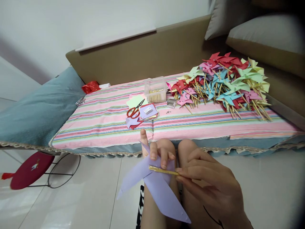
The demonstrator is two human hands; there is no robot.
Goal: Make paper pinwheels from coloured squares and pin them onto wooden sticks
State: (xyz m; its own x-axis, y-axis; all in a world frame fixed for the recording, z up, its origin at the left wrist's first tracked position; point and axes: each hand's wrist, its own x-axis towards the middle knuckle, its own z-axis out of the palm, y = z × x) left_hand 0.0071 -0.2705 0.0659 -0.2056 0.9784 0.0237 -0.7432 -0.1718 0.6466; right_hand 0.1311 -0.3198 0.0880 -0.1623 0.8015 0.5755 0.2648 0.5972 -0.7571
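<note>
A light purple paper pinwheel [158,195] hangs over my knees, its long blades partly folded. My left hand [156,152] grips it from behind, index finger pointing up and the other fingers curled over its edge; my thumb is hidden by the paper. Between thumb and fingertips, my right hand [211,184] pinches a thin bamboo stick [164,170]. That stick lies across the middle of the pinwheel, its split-looking end pointing left. Whether it is fastened to the paper I cannot tell.
On the striped cloth [107,111] ahead are scissors [133,112], stacked paper squares [150,114], a clear box [155,90] of sticks and a small metal-coloured box [171,103]. Many finished pinwheels [228,81] heap at right. A red stool [30,170] stands left.
</note>
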